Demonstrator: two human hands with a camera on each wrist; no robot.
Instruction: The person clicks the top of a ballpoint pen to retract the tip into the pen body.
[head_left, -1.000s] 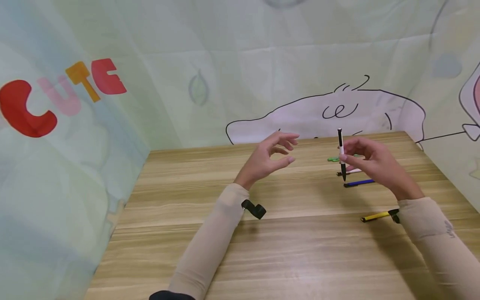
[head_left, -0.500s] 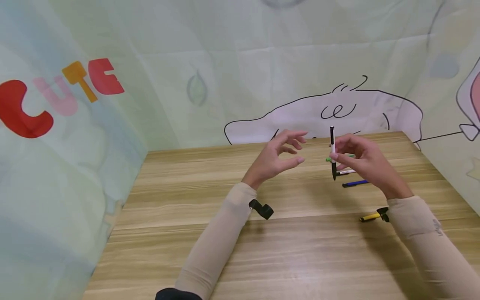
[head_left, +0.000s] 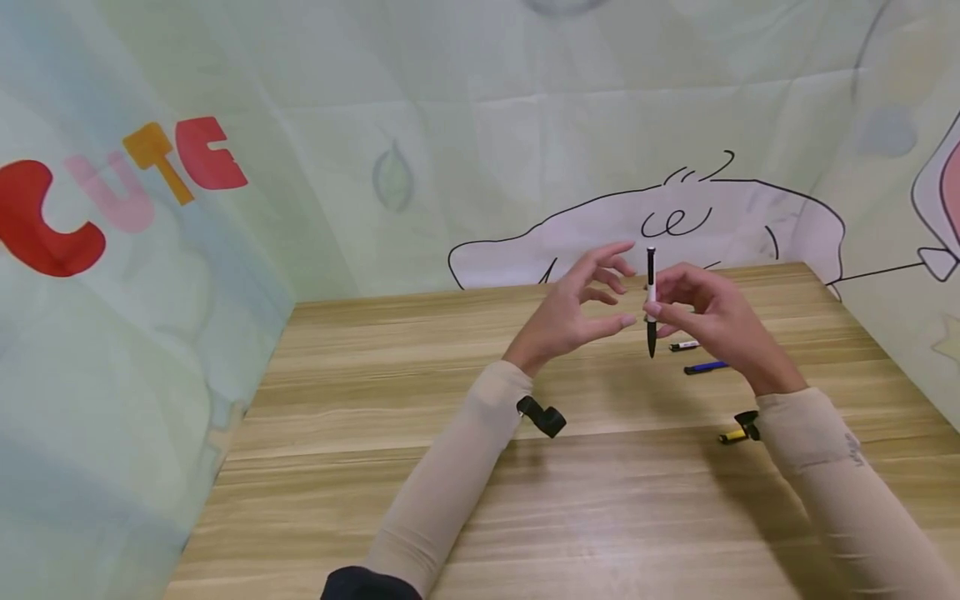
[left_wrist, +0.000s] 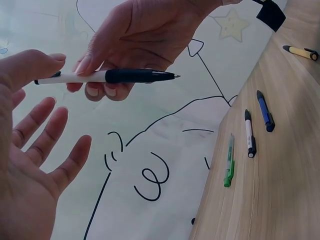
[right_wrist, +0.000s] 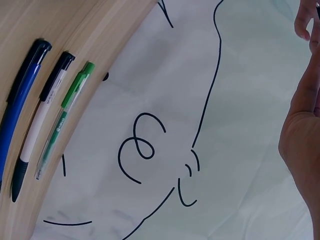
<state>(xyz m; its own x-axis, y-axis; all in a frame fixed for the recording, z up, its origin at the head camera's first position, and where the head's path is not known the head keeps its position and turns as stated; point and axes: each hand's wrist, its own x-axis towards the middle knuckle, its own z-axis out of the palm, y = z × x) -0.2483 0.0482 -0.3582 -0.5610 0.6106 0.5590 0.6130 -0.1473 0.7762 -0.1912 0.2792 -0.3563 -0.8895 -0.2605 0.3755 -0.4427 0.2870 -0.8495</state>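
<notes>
A white pen with a black grip and black clip (head_left: pixel 651 292) stands upright above the table, tip down. My right hand (head_left: pixel 708 317) pinches its middle between thumb and fingers. Just left of the pen is my left hand (head_left: pixel 581 308), its fingers spread and slightly bent, thumb tip close to the barrel. In the left wrist view the bare ballpoint tip of the pen (left_wrist: pixel 142 75) shows, and the left palm (left_wrist: pixel 30 190) faces it with nothing held. The right wrist view catches only part of the right hand (right_wrist: pixel 305 115) at its edge.
On the wooden table (head_left: pixel 450 433) lie a blue pen (left_wrist: pixel 266 111), another white-and-black pen (left_wrist: pixel 250 133), a green pen (left_wrist: pixel 229 162) and a yellow pen (left_wrist: pixel 300 52). Printed cloth (head_left: pixel 420 150) hangs behind and at both sides of the table.
The right hand has carried the upright pen to the left. My left hand has moved right and slightly up, so both hands are now close together.
</notes>
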